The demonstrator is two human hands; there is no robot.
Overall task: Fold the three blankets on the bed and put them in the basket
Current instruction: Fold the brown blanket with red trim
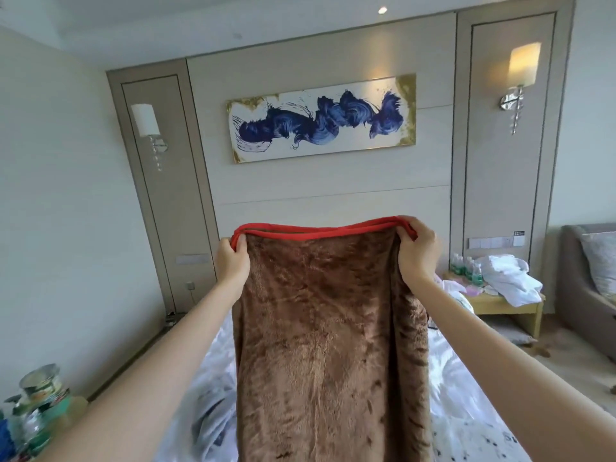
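Left hand is closed tight on the left top corner of the fuzzy brown fleece blanket with the red trim, fingers curled over the red edge. Between the two hands the top edge runs pretty much level, and you can see two layers of red trim there, so I'd say it's already been doubled over once. The rest of the blanket hangs straight down from the hands, over the white bed with the crumpled bedding below. Right hand does the same on the other corner, pinched shut on the doubled trim.

So this looks like mid-fold on one blanket, held up in the air to get it straight. Next move is probably bringing the hands together to halve it again, or lowering it flat onto the bed under the hands and folding there. Corners need to stay lined up or the plush will slide. Can't see the basket or the other two blankets from here.
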